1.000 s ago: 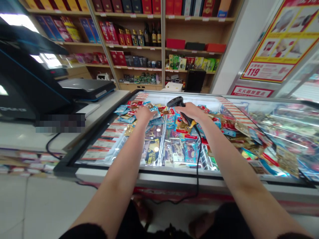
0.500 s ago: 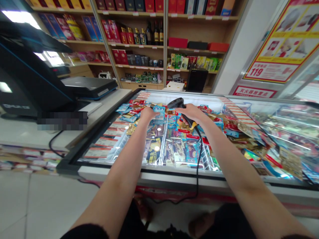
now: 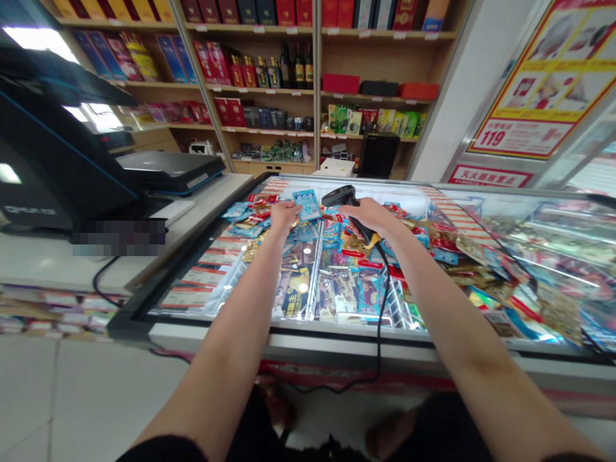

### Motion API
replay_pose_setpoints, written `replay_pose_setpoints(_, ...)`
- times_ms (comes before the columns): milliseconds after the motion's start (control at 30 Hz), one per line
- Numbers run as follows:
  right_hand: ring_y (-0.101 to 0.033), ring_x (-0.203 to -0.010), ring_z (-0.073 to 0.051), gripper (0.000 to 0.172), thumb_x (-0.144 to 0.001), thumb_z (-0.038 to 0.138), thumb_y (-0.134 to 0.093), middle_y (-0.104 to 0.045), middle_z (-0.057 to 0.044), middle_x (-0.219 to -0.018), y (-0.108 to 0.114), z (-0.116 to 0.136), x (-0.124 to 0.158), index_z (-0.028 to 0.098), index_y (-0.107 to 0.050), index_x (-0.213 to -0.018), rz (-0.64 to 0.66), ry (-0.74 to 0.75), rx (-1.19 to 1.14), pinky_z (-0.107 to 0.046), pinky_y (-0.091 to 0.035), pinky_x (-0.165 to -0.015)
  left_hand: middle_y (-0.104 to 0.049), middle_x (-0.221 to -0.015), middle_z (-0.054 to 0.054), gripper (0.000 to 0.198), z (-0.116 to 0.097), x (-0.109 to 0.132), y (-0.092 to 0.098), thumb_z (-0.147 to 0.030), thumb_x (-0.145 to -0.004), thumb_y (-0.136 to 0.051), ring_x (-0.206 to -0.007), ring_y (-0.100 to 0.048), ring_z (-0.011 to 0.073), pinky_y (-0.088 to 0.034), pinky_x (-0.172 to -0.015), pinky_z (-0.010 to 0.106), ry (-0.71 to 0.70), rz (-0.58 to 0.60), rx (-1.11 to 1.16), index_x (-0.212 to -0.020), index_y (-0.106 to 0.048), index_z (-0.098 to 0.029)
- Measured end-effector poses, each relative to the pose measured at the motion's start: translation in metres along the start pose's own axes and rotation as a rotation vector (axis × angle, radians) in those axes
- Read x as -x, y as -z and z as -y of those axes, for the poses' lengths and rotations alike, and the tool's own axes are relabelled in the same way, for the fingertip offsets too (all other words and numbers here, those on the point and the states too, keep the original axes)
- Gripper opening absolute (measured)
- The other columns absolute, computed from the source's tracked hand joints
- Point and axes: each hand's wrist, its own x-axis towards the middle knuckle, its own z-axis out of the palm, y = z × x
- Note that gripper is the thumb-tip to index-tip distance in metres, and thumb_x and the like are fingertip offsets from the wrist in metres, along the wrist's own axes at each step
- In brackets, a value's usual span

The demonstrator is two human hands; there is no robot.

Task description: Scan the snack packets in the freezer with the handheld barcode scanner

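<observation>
1. My left hand [image 3: 285, 215] is raised, fingers closed on the lower corner of a blue packet [image 3: 307, 205], which stands tilted, just beside the scanner's head.
2. My right hand [image 3: 370, 217] is wrapped around the handle of a black barcode scanner [image 3: 339, 196], nose pointing up and left.
3. Both hands hover over the far half of the glass-topped freezer [image 3: 308, 328]; there's open room above them.
4. Snack packets [image 3: 344, 289] spread beneath; glare makes it hard to tell whether they're on or under the glass.
5. The scanner's cord [image 3: 382, 301] drops over the near edge.
6. The counter [image 3: 206, 199] bounds the left side.
</observation>
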Motion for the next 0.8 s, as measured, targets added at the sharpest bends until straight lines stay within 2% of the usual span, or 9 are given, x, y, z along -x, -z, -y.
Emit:
replay_pose_setpoints(133,-0.052,-0.042,-0.014,0.045,-0.097,0.038,-0.069,-0.057,-0.005,-0.049,0.001,-0.0009,0.0003,0.021,-0.053,-0.059,0.017,0.001,0.011,-0.027,-0.046,-0.047,-0.06,-0.062,-0.003,0.021,0.0001,-0.0001,-0.0021,-0.01,-0.064,-0.08,-0.062,-0.059,0.0112,-0.049,-0.061,0.021,-0.005,-0.014,0.016,-0.068,-0.06,-0.017)
replay_pose_setpoints(367,-0.05,-0.041,-0.014,0.047,-0.098,0.036,-0.066,-0.057,-0.005,-0.049,-0.0001,-0.0018,0.0001,0.02,-0.052,-0.055,0.03,-0.003,0.006,-0.027,-0.043,-0.046,-0.057,-0.06,-0.004,0.02,-0.0001,0.0008,-0.0032,-0.011,-0.065,-0.077,-0.06,-0.058,0.0112,-0.052,-0.063,0.023,-0.036,-0.044,0.027,-0.068,-0.058,-0.018)
replay_pose_setpoints(633,-0.052,-0.044,-0.015,0.036,-0.096,0.03,-0.064,-0.057,-0.006,-0.05,-0.0019,-0.0023,-0.0008,0.018,-0.056,-0.062,0.02,-0.02,-0.022,-0.029,-0.045,-0.048,-0.056,-0.06,-0.004,0.016,0.0057,-0.0069,-0.005,-0.014,-0.066,-0.074,-0.058,-0.056,0.0109,-0.052,-0.063,0.023,-0.066,-0.031,0.002,-0.068,-0.058,-0.017)
replay_pose_setpoints(800,-0.051,-0.044,-0.014,0.037,-0.096,0.029,-0.064,-0.057,-0.006,-0.049,-0.0012,-0.0024,-0.0008,0.017,-0.056,-0.062,0.019,-0.022,-0.036,-0.029,-0.045,-0.047,-0.056,-0.061,-0.004,0.016,0.0055,-0.0064,-0.0051,-0.013,-0.067,-0.074,-0.059,-0.056,0.0105,-0.051,-0.062,0.023,-0.07,-0.033,-0.015,-0.069,-0.058,-0.017)
